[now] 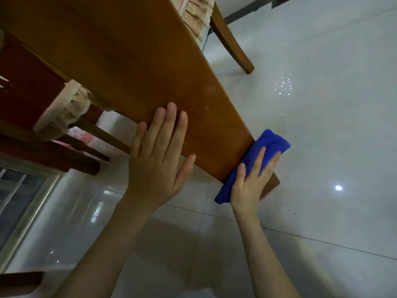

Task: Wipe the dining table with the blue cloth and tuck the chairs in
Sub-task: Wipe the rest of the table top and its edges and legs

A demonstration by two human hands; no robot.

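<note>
Pressing down flat on the wooden dining table [129,61], the left hand [156,164] lies palm-down near the table's near end. Its fingers [171,117] are straight and close together, the thumb spread out to the right, and it holds nothing.

Just to its right, the right hand [249,186] rests on the blue cloth [268,140] with its fingers spread and nearly straight, pushing the cloth against the table's near end edge rather than closing round it. The cloth is bunched into a long roll that lies along this edge close to the right corner, and both of its ends stick out past the hand.

At the far right, a wooden chair [232,39] with a checked cushion [195,14] stands at the table's right side, one curved leg well out on the glossy white tile floor [322,125]. On the left, a second chair [90,130] carries a beige frilled cushion [62,112], which sits partly under the table's left edge. A window frame [19,201] shows at the near left.
</note>
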